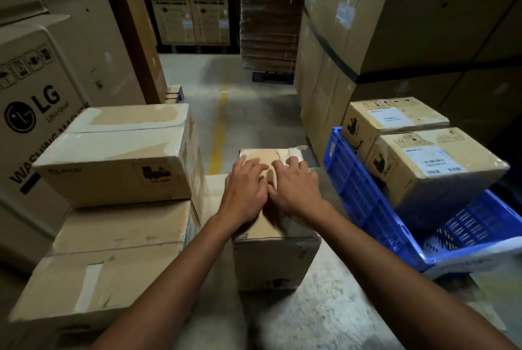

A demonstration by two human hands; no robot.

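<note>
**Flat palms on a small carton, no hold taken yet**

Nearest the camera, the left forearm (175, 273) and right forearm (395, 259) are angling inward to meet over the small carton (275, 259). It is standing on the concrete floor (310, 315), between the stacked cartons (113, 157) on the left and the blue crate (367, 202) on the right. The left grip (245, 191) and right grip (296, 188) are lying released on its lid, fingers spread and pressing down, clasping nothing.

The carton is looking stiff and dry – plain corrugated board that should not slip. Its weight cannot be read from here. Tape (293, 152) is peeling at the far top edge, so the lid is probably a poor place to pull. The safer hold is likely one palm on each side wall, low down, or fingers under the bottom edges.
</note>
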